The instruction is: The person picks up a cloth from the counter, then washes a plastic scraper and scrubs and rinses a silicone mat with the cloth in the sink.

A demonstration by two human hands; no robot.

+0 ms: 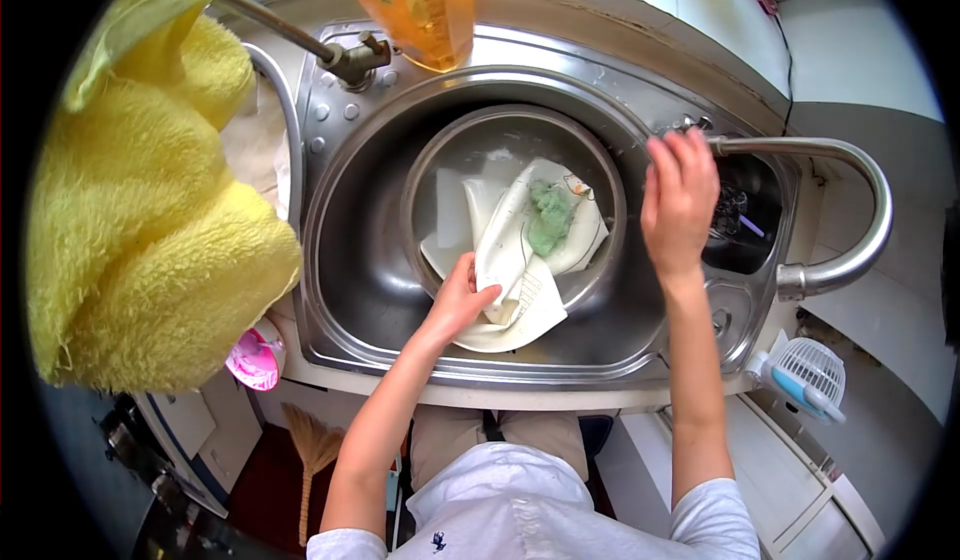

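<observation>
My left hand [463, 305] is closed on a white pliable sheet [510, 260], thumb on top, at the near side of a round metal basin [412, 195]. The folded sheet has faint dark markings and rests partly in the water in the basin. A green scrubbing mesh [549, 217] lies on it. My right hand [681, 200] is raised over the right side of the sink, fingers extended and slightly bent, beside the base of the faucet [860, 160]. I cannot tell whether its fingertips touch the faucet handle.
The basin stands in a steel sink [345, 290]. A yellow towel [160, 220] hangs at left, near a second tap [355, 60]. An orange pouch [430, 10] stands behind the sink. At right are a small side basin [740, 250] and a white fan [808, 372].
</observation>
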